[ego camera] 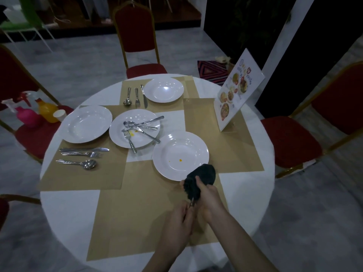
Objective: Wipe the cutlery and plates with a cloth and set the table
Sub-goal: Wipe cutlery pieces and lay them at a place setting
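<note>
So my right hand (206,195) is wrapped around the dark cloth (200,180), bunching it over the business end of a piece of cutlery (192,203), while my left hand (181,216) pinches the handle so it doesn't twist as I rub. Can't tell if it's a knife or spoon, it's buried. Both forearms come in from the near edge, wrists angled together over the near placemat (137,213). The stained plate (180,156) sits just beyond, touching the cloth, next in line I guess.
</note>
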`<state>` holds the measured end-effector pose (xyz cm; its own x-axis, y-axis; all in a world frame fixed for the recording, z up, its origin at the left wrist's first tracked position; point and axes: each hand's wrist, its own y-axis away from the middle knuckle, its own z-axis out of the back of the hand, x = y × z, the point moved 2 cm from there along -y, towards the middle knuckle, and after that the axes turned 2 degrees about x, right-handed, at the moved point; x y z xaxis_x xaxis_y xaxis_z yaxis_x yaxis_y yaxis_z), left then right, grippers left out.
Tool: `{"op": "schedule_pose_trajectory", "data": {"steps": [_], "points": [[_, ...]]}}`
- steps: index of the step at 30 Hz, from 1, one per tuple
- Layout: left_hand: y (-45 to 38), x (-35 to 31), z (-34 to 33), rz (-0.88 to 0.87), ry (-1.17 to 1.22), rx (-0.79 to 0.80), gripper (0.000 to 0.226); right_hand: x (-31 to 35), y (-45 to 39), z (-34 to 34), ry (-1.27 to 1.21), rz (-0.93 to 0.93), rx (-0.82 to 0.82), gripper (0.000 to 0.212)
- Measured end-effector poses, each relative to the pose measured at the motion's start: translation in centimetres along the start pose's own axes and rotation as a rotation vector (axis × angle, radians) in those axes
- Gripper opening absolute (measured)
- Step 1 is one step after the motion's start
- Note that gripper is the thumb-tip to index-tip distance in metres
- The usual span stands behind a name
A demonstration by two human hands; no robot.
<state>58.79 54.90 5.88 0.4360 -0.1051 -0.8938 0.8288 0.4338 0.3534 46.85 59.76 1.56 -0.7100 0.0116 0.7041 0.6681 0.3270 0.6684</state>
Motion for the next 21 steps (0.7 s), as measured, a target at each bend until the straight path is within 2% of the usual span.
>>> {"op": "schedule_pose_trajectory", "data": {"steps": [5, 9, 10, 12, 16, 18, 21], "points": [[0.7, -0.6, 1.2, -0.019, 0.087, -0.003, 0.026, 0.4, -1.2, 0.7, 0.115, 0.106, -0.113, 0.030], [0.3, -0.5, 3.2, -0.021, 0.120, -0.053, 0.027, 2.2, -1.5, 2.2, -0.038, 0.217, -0.288, 0.031], [0.0, -0.4, 3.8, -0.017, 0.133, -0.081, 0.028, 2.7, -1.5, 2.8, -0.074, 0.223, -0.275, 0.028], [-0.6, -0.3, 4.5, -0.002, 0.180, -0.115, 0.026, 2.9, -0.9, 3.0, -0.033, 0.187, -0.151, 0.023], [-1.2, -0.6, 2.9, 0.009, 0.124, -0.013, 0.024, 0.2, 1.8, 0.8, 0.265, 0.138, 0.190, 0.042], [-1.1, -0.9, 2.0, -0.011, 0.101, 0.042, 0.019, -0.4, 2.5, -0.1, 0.340, 0.200, 0.204, 0.043], [-0.7, -0.9, 1.6, -0.001, 0.097, 0.046, 0.020, 0.3, 3.1, -0.6, 0.341, 0.227, 0.216, 0.032]]}}
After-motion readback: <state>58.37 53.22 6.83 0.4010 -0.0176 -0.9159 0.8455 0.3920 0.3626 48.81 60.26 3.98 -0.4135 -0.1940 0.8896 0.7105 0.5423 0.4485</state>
